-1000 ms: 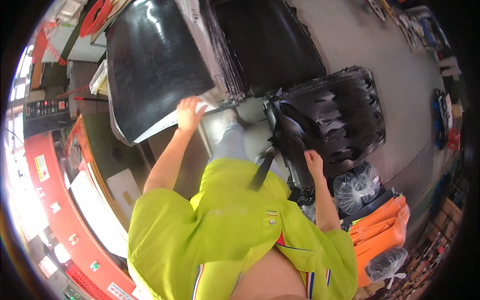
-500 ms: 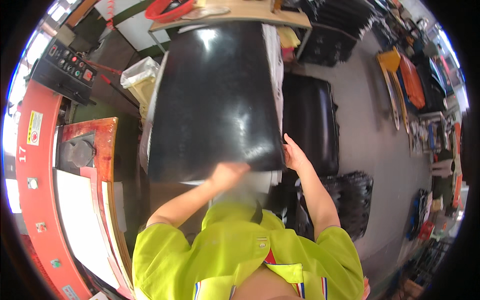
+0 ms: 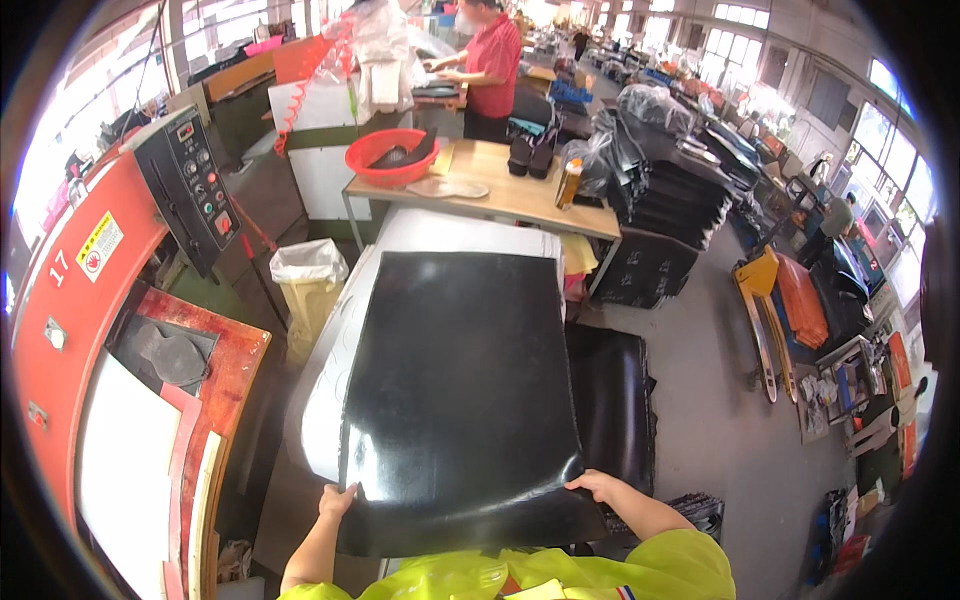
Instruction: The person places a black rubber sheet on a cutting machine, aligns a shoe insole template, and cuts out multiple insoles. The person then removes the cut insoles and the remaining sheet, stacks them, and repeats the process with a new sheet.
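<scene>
Stretching lengthwise straight ahead, black sheet (image 3: 462, 370), left hand (image 3: 336, 500) and right hand (image 3: 597, 485) clamped on opposite side edges

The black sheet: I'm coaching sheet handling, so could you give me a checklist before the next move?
Left hand on black sheet's left edge: ok.
Right hand on its right edge: ok.
Sheet smooth by the right hand: not ok, it buckles there.
Lined up with the white sheets: not ok, white shows left and at the far end.
Far edge clear of the table: ok.
Sheet's underside: cannot tell, hidden.
</scene>
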